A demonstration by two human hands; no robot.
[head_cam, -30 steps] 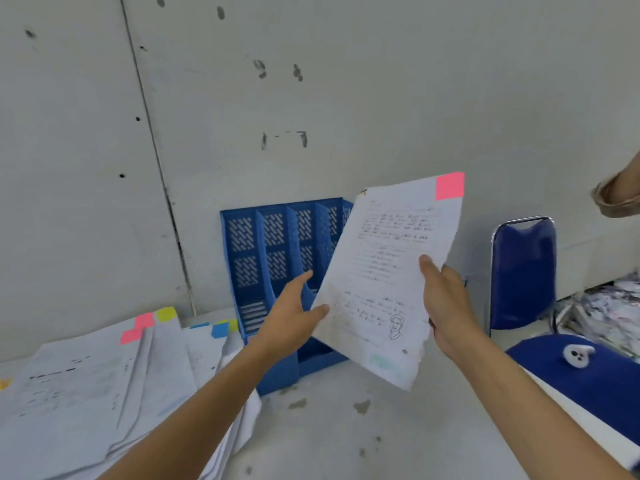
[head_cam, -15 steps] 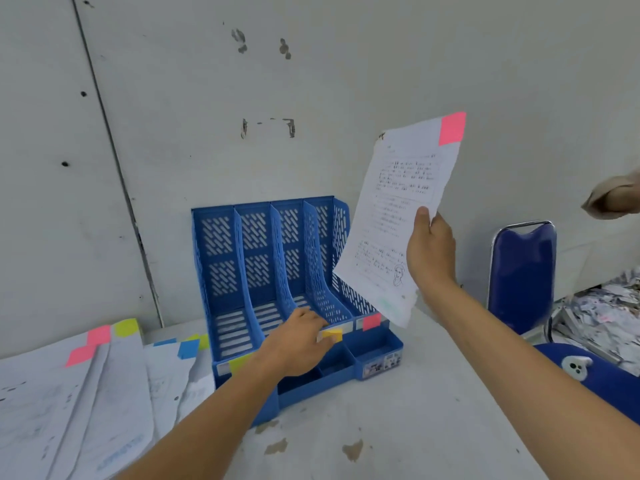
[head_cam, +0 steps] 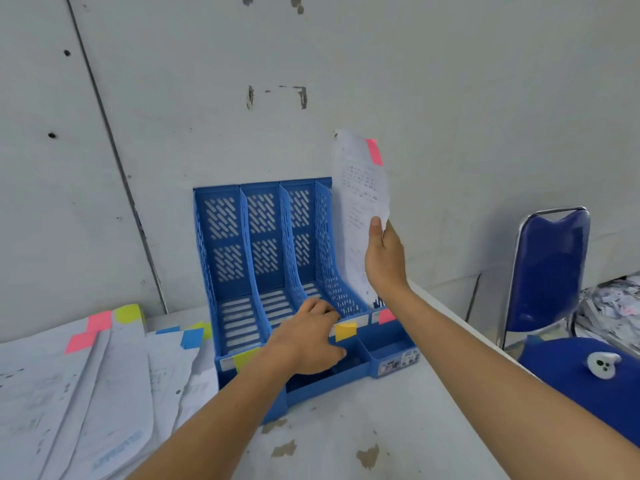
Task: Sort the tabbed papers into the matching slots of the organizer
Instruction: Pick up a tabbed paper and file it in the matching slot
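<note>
Paper with pink tab now edge-on at the pink slot

So the pink-tabbed paper [head_cam: 362, 216] was held flat-on in both hands a second ago. Since then the left hand [head_cam: 308, 337] has let go and dropped to the organizer [head_cam: 221, 258], and the sheet has turned edge-on and come down. Its bottom corner now looks to be dipping into the far-right slot, right above the pink label [head_cam: 386, 316] on the front rail. The colours match, so this one's basically lined up and only the slide-in is left.

Hands: the right hand [head_cam: 384, 258] pinches the sheet's right edge about halfway up, thumb on the front. The left hand's fingers are curled over the front rail beside the orange label [head_cam: 345, 330], probably steadying the thing.

Edges and room: that last slot is narrow, sitting between the fourth divider [head_cam: 325, 244] and an outer wall hidden behind the sheet. The paper's top half is bowing a bit, so it could snag on the divider. The wall [head_cam: 450, 98] sits right behind the organizer, so there's no room back there. There's bare table [head_cam: 346, 427] in front and lower right. The pile of tabbed papers [head_cam: 86, 375] crowds the left side, and the blue chair [head_cam: 550, 271] on the right is well apart.
</note>
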